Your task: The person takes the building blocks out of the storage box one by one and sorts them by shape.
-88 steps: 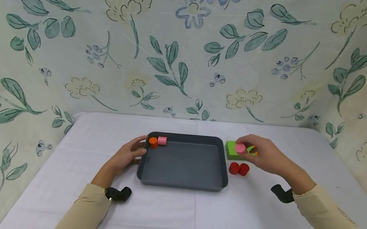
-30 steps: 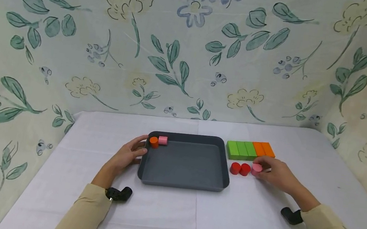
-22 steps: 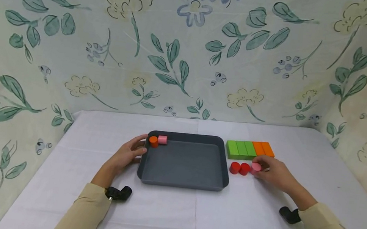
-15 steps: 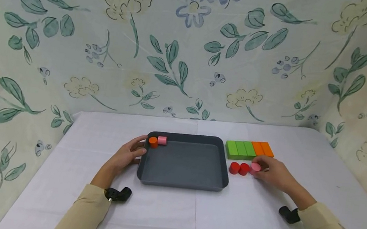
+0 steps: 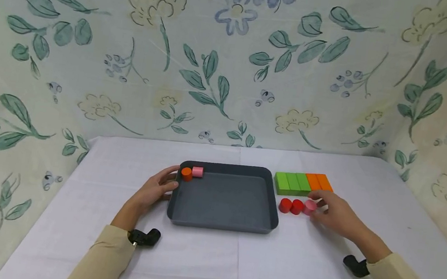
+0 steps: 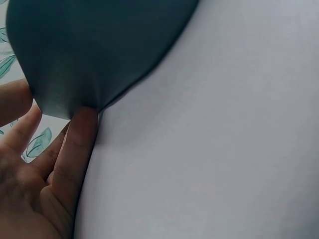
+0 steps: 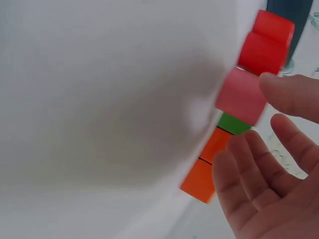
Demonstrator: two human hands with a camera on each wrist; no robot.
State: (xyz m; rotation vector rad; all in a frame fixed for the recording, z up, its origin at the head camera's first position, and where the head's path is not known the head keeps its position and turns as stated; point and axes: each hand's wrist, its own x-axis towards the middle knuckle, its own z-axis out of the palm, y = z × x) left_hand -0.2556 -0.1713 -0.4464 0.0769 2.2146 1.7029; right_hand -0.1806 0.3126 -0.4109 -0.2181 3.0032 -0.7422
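Observation:
My left hand (image 5: 154, 187) holds the dark grey baking tray (image 5: 224, 204) at its left rim, thumb and fingers at the edge. In the left wrist view, fingers (image 6: 82, 130) touch the tray's outer wall (image 6: 107, 45). A pink cylinder (image 5: 309, 207) stands on the table at the right end of a row, beside two red cylinders (image 5: 291, 206). My right hand (image 5: 337, 213) is just right of it. The right wrist view shows thumb and fingers spread, the thumb tip right at the edge of the pink cylinder (image 7: 242, 95).
An orange cylinder (image 5: 186, 173) and another pink cylinder (image 5: 197, 171) lie in the tray's back left corner. Behind the row, several green blocks (image 5: 293, 183) and two orange blocks (image 5: 319, 182) form a strip. A white cloth (image 5: 200, 262) covers the table.
My right hand brought the pink cylinder down from over the green blocks, set it at the row's right end, slid it left against the reds and let go. The left hand stayed.

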